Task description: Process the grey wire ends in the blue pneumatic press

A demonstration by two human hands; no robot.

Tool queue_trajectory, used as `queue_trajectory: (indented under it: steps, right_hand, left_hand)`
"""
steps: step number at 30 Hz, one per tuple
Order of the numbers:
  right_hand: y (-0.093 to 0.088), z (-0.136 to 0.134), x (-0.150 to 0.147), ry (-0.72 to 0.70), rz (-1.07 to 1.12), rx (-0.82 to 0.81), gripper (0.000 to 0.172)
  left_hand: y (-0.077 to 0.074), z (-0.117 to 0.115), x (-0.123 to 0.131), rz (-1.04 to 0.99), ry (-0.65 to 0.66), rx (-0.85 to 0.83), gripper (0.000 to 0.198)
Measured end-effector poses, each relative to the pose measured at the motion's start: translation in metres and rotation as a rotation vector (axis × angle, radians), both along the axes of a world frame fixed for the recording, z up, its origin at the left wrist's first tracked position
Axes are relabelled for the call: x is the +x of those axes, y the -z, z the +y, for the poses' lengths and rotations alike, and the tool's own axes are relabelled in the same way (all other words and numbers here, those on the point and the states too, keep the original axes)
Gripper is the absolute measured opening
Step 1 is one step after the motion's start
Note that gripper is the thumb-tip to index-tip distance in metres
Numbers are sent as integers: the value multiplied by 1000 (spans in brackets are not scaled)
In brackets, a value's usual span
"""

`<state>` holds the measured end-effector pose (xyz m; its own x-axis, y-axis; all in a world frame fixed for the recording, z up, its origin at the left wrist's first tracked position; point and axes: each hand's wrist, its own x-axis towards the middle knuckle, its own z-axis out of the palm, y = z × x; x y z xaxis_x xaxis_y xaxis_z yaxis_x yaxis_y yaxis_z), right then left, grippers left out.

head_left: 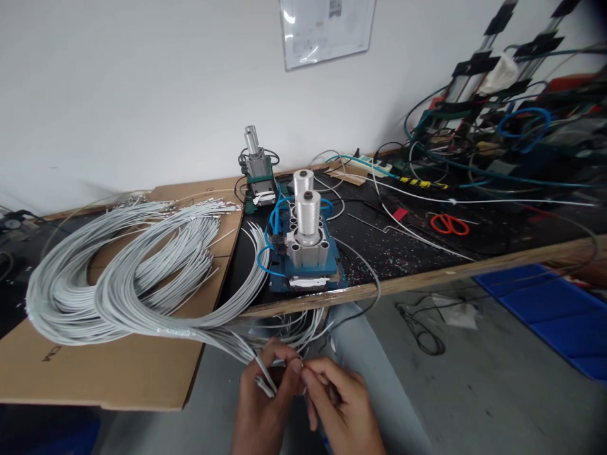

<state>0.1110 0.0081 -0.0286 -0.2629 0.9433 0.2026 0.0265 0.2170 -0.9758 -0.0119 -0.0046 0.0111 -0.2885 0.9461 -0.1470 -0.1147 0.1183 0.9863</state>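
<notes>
My left hand [268, 392] is closed around the ends of several white cables [239, 344], which run from it up over the table edge to a large coil. My right hand [339, 395] is in a pinch, its thumb and forefinger meeting the left fingertips. Whatever lies between the fingertips is small and mostly covered; a pale bit shows there. Just beyond the hands stands a pneumatic press fixture [308, 243] with two silver cylinders on a blue base.
Coiled white cable bundles [128, 272] lie on a cardboard sheet [142, 373] at left. A second press [257, 165] stands behind. Orange-handled scissors [449, 224] and loose wires lie on the black table [374, 237]. Blue bins [545, 319] sit lower right; tangled hoses and machines fill the back right.
</notes>
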Motion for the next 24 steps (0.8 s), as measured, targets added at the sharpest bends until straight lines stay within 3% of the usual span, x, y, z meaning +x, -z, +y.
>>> queue_trajectory:
  steps: [3,7,9,12,16,19,24]
  right_hand:
    - [-2,9,13,-45,-55,109,25]
    - [-11,25,34,-60,-245,572,26]
    - [-16,30,39,-103,-342,724,30]
    - [-19,31,38,-51,-384,786,31]
    - [-15,30,34,8,-395,837,32]
    - [-11,31,35,-10,-422,829,34]
    - [-2,30,37,-27,-448,797,37]
  left_hand:
    - [-1,4,-3,-1,21,15,39]
    - [3,11,-6,-58,40,17,38]
    - [6,14,-6,-75,87,26,36]
    - [9,18,-5,-61,95,31,34]
    - [10,21,2,-75,-53,39,38]
    - [9,22,8,-52,-146,31,42]
    - [9,21,16,31,-190,63,41]
